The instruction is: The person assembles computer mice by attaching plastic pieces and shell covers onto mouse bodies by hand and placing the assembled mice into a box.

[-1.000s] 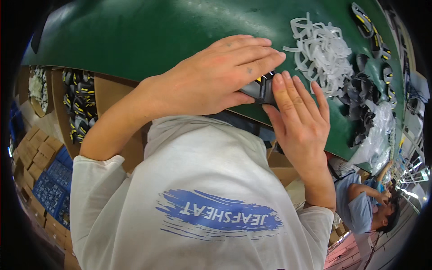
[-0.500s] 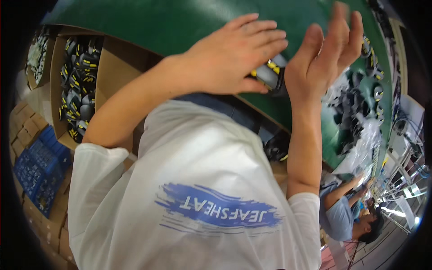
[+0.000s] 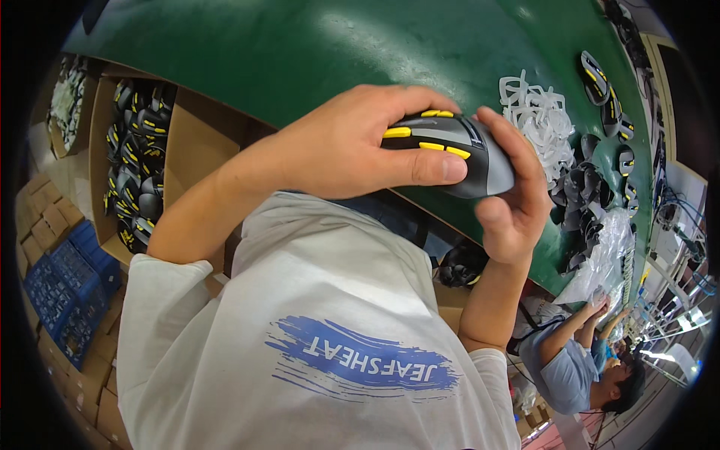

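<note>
A grey and black computer mouse (image 3: 496, 166) with yellow buttons is held up over the near edge of the green table (image 3: 300, 52). My left hand (image 3: 341, 146) grips it from the left, thumb on the near side and fingers over the far side. Around its right end curls my right hand (image 3: 531, 187), index finger against the far edge and thumb close to the near edge. The mouse's underside and some fingertips are hidden.
White plastic pieces (image 3: 547, 131) lie beyond my right hand, beside dark shells (image 3: 585, 184) and a clear plastic bag (image 3: 600, 255). More mice (image 3: 595, 79) line the far right. Left stands a cardboard box (image 3: 191, 142) of mice. A person (image 3: 559, 364) works at right.
My right hand has come down and inward from its raised, spread position to the mouse. The mouse, mostly covered by my left hand before, is now lifted into plain view between both hands.
</note>
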A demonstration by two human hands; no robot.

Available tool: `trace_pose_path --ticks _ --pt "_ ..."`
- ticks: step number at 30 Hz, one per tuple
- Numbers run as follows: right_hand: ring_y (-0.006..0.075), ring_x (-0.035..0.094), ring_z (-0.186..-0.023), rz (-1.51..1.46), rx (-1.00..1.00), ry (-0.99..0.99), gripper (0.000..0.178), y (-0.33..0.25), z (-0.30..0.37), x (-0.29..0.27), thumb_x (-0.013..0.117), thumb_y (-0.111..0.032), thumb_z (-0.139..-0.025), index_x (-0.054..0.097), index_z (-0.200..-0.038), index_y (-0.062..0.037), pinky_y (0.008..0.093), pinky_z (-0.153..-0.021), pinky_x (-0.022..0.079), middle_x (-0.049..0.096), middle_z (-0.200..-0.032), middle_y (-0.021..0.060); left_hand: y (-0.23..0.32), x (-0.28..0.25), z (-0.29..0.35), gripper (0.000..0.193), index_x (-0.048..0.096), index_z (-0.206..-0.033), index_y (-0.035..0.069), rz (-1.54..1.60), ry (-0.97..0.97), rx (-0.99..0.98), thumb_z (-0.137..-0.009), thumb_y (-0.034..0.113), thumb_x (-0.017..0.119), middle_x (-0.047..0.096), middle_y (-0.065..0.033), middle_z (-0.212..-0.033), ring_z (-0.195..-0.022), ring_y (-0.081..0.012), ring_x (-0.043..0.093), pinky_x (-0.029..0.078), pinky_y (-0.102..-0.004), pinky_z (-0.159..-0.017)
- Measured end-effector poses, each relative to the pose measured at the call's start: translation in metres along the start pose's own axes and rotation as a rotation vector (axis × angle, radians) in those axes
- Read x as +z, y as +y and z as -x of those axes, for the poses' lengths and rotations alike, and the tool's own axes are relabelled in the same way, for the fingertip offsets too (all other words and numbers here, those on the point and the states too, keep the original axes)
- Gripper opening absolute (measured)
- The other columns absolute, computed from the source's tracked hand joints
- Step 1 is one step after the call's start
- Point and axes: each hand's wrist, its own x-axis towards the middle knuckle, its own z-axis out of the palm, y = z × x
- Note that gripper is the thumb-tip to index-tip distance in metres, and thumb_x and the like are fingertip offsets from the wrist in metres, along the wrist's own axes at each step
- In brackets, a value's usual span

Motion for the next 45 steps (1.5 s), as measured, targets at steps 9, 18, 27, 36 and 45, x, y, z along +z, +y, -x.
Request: trace_pose_path --ticks 9,18,27,36,45 --pt "0.0371 0.084 -0.107 0.231 -0.266 -0.100 0.060 -0.011 -0.002 -0.018 0.077 0.010 -0.071 0.080 -0.130 -0.0016 0.0408 -0.088 0.069 0.085 -0.122 0.0203 0.020 0.019 0.013 0.052 0.069 -0.149 0.000 0.403 -0.134 -0.324 -0.111 0.035 0.075 0.076 -0.0063 -0.129 -0.121 -0.0132 0.068 0.055 -0.0326 -0.107" --pt "0.0346 0.066 -0.148 -0.385 0.064 0.106 0.084 -0.018 0.001 -0.009 0.097 -0.015 -0.086 0.063 -0.160 0.0059 0.0423 -0.118 0.054 0.058 -0.170 0.0294 0.013 0.002 -0.003 0.081 0.071 -0.145 0.015 -0.692 0.272 0.613 -0.070 0.001 0.099 0.067 -0.0152 -0.141 -0.123 -0.0359 0.067 0.055 -0.0495 -0.111" --pt "0.0296 0.081 -0.105 0.137 -0.095 0.054 0.067 -0.003 0.017 -0.016 0.104 -0.025 -0.082 0.080 -0.140 -0.0008 0.0384 -0.091 0.064 0.085 -0.129 0.0170 0.002 0.013 -0.002 0.076 0.073 -0.140 0.020 -0.757 0.208 0.647 -0.070 0.008 0.101 0.068 -0.0140 -0.144 -0.127 -0.0334 0.069 0.056 -0.0576 -0.114" --pt "0.0397 0.071 -0.134 0.401 -0.166 0.073 0.056 0.003 0.016 -0.029 0.090 -0.007 -0.086 0.082 -0.141 -0.0151 0.0490 -0.109 0.057 0.068 -0.160 0.0214 -0.017 -0.060 0.077 0.067 0.055 -0.164 0.000 -0.703 0.764 0.038 -0.106 0.019 0.083 0.061 -0.0162 -0.159 -0.143 -0.0291 0.061 0.045 -0.0436 -0.127" --pt "0.0217 0.078 -0.101 0.917 0.304 0.423 0.021 -0.019 0.089 -0.134 0.081 -0.007 -0.107 0.084 -0.126 0.0000 0.0346 -0.094 0.059 0.085 -0.116 0.0134 -0.126 -0.239 0.377 0.080 0.063 -0.152 -0.007 -1.227 1.462 -0.479 -0.101 0.049 0.090 0.067 -0.0266 -0.149 -0.135 -0.0404 0.066 0.049 -0.0484 -0.121"
